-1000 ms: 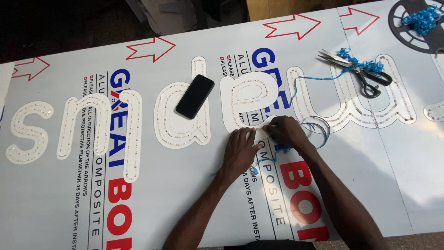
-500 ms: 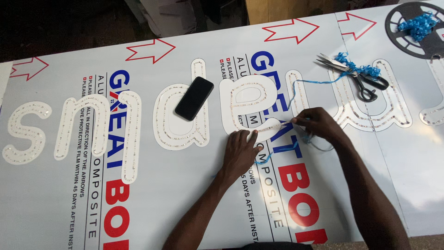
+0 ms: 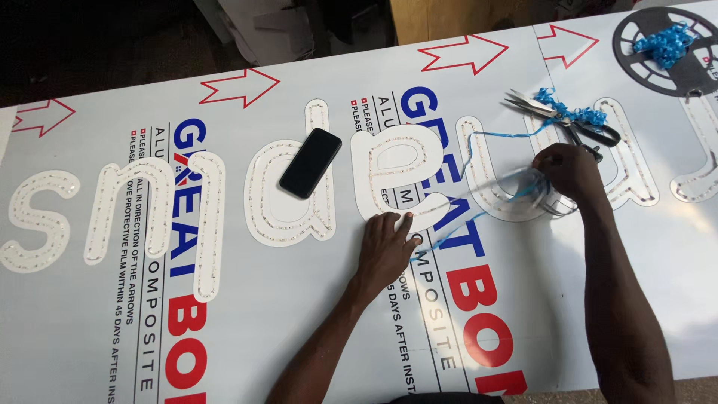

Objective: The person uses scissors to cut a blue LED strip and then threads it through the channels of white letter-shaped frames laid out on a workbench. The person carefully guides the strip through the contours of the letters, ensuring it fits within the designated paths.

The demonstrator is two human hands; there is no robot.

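Lying face-up: black rectangular smartphone [image 3: 310, 162], overlapping white cut-out letter w/ dotted edge [image 3: 288, 196]. Resting further right: steel scissors w/ black handles [image 3: 562, 120], tangled in crumpled blue ribbon scrap [image 3: 572, 112]. Sitting at top-right corner: dark round spool [image 3: 658, 52] w/ blue ribbon bundle [image 3: 664, 41] on it. Showing along far edge: red outline arrows [image 3: 464, 54] printed on white protective film.

head view, steeply down, close
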